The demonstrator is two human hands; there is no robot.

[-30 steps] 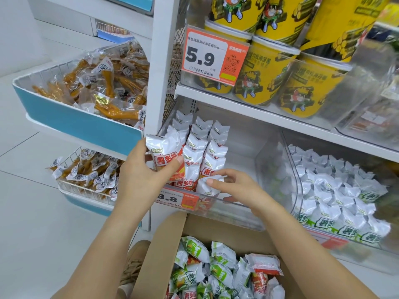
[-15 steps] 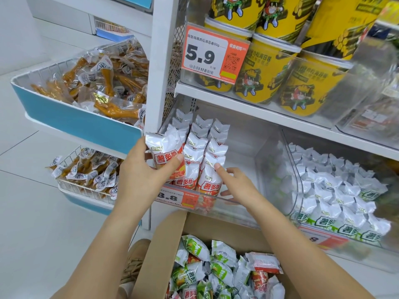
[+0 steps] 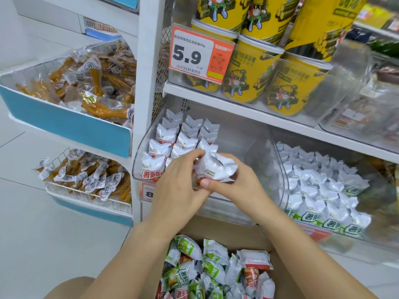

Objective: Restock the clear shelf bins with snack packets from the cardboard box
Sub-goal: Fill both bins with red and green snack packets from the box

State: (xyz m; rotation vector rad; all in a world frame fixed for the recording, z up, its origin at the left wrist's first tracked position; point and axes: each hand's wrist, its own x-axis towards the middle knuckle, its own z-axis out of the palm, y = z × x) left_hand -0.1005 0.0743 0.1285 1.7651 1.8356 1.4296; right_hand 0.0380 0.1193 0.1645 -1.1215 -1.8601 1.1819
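A clear shelf bin [image 3: 141,147] holds upright rows of white-and-red snack packets [image 3: 165,134]. In front of its right part my left hand [image 3: 179,184] and my right hand [image 3: 235,184] meet on one white snack packet [image 3: 216,167]. Left fingertips pinch its left top edge; the right thumb and fingers curl round its lower side. Below, the open cardboard box [image 3: 287,283] holds several green and red packets [image 3: 207,268]. To the right a second clear bin [image 3: 278,160] is filled with white-and-green packets [image 3: 319,186].
Yellow tubs [image 3: 252,74] stand on the shelf above, behind a 5.9 price tag [image 3: 199,53]. Left of the white upright post [image 3: 146,83] two blue-fronted wire baskets [image 3: 64,124] hold clear-wrapped brown snacks. Pale floor tiles lie at the left.
My left hand let go of the packet at the bin's front left and moved right. Both hands now hold one white packet lifted in front of the bin's right row.
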